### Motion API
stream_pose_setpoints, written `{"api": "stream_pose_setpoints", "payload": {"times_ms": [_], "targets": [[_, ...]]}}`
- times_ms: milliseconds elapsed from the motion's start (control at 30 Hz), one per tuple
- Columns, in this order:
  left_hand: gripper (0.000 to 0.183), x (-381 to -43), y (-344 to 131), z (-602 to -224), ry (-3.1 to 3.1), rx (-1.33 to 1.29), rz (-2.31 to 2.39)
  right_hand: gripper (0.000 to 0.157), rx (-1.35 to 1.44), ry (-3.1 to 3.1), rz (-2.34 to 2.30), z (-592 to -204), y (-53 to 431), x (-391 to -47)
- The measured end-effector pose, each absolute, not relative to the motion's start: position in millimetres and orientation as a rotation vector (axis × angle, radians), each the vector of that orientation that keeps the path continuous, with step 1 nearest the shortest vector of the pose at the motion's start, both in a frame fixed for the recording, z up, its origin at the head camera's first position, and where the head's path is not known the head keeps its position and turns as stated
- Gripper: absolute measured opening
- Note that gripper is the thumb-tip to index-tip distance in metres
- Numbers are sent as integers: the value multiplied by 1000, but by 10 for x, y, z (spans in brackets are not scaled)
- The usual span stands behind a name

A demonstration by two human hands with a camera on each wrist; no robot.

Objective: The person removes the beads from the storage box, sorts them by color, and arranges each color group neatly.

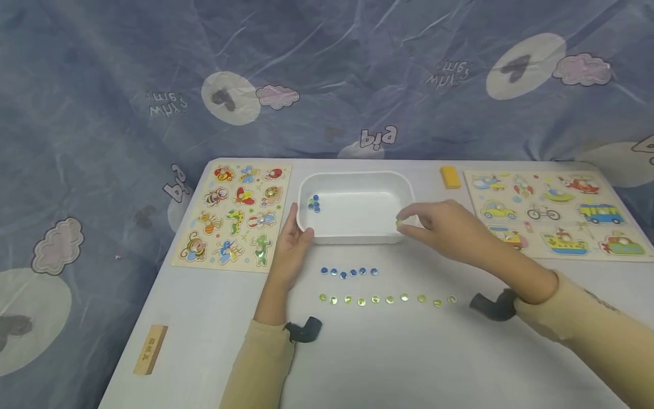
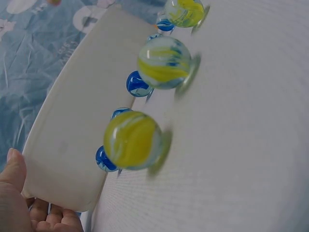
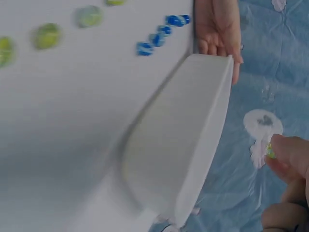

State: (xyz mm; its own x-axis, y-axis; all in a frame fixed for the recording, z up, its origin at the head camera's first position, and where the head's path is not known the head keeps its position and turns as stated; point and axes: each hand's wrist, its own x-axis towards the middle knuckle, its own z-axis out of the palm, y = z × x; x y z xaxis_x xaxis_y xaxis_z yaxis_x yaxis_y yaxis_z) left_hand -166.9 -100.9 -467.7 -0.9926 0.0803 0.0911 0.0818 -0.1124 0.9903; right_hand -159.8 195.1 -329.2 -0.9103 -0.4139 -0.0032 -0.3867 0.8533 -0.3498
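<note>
At the near right corner of a white plastic tray [image 1: 357, 240], my right hand [image 1: 452, 232] pinches a yellow-green marble [image 3: 271, 151] between thumb and fingertips. My left hand [image 1: 291, 250] grips the tray's left end, with the thumb near the rim and the fingers curled against its side. Inside the tray, at the left, lies a small cluster of marbles [image 1: 316, 204], mostly blue. In front of it on the table runs a row of blue marbles [image 1: 353, 273]. Nearer to me is a longer row of yellow-green marbles [image 1: 375, 299].
An insect puzzle board [image 1: 240, 216] lies left of the tray, and a vehicle puzzle board [image 1: 552, 213] lies to the right. A yellow block [image 1: 450, 177] sits behind my right hand. Near the table's left edge is a wooden block [image 1: 150, 349]. A blue patterned cloth [image 1: 327, 74] hangs behind.
</note>
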Motion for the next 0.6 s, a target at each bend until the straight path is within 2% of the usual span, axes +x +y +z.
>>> {"api": "stream_pose_setpoints", "payload": {"times_ms": [333,600], "targets": [[69,-1720,-1012,-4814,-2103,-180,-2284,24,-422,2907,-566,-3745,2751,-1149],[71,-1719,-1008,-4794,-2120,-184,-2277,30,-280,2820,-595,-4105,3130,-875]]}}
